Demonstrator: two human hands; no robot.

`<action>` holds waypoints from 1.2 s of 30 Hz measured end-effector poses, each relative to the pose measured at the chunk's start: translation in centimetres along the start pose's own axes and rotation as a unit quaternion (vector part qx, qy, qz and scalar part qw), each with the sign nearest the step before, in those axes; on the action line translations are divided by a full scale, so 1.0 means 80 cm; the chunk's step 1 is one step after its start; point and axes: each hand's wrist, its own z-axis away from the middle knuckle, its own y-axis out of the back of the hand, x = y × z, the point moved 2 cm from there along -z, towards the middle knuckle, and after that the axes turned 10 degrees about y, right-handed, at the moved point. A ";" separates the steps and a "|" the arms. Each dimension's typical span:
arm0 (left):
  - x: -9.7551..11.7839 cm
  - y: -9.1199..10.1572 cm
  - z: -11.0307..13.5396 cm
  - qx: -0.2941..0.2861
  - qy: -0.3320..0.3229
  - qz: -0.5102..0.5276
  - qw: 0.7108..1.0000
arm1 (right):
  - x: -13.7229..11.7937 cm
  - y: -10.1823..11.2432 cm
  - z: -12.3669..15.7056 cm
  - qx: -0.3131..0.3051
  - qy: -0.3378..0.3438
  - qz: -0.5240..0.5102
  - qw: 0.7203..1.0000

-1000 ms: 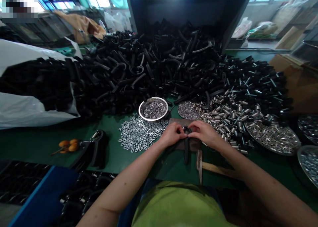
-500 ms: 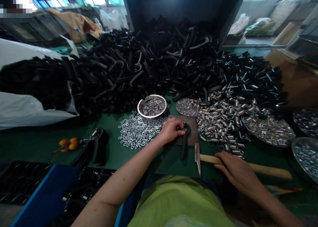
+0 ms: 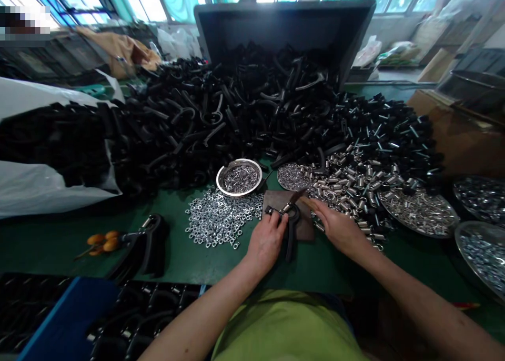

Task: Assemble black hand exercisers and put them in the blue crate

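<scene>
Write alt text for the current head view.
A person's left hand holds a black curved part on a brown plate while the right hand grips a hammer near it. Metal rings, a dish of metal pieces, springs and heaped black parts lie around on a green table.

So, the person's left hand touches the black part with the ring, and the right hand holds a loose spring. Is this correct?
Not quite: the head view shows the right hand holding a hammer. The left hand does touch the black part.
</scene>
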 end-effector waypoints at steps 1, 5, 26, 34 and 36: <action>0.000 0.000 -0.001 -0.001 -0.003 0.004 1.000 | -0.001 0.005 -0.001 0.016 0.001 -0.001 1.000; -0.001 -0.002 -0.001 0.003 -0.005 0.028 1.000 | -0.008 0.019 0.005 0.146 -0.012 0.002 0.989; -0.023 -0.014 0.012 0.045 0.059 0.152 0.986 | -0.025 -0.005 0.037 -0.025 0.022 0.018 0.999; -0.021 -0.011 0.008 0.014 0.061 0.167 0.984 | -0.022 -0.022 0.033 -0.058 0.032 0.052 0.996; -0.023 -0.004 0.006 0.004 0.069 0.170 0.983 | -0.016 -0.029 0.038 -0.059 0.034 0.045 0.997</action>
